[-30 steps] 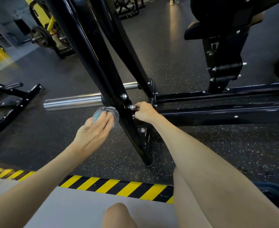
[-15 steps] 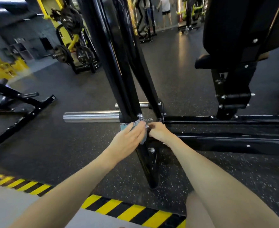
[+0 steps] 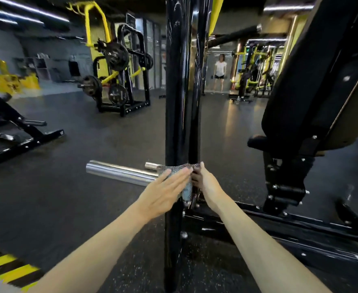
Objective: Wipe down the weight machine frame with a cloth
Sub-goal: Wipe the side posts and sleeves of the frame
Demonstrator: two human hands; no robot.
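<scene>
Head view: we look down our two bare arms to the black frame post (image 3: 180,102), which rises out of sight above. Our left hand (image 3: 163,193), fingers straight and together, presses a mesh-faced cloth (image 3: 174,168) flat against the post, level with a chrome bar (image 3: 121,172). Our right hand (image 3: 207,185) is at the post's other side, thumb touching the cloth's top edge. Its fingers are hidden, so we cannot tell what it holds. Wiping seems under way low on the post. The tall stretch above and the base rail (image 3: 279,225) probably remain. Nothing shows which parts are already clean.
</scene>
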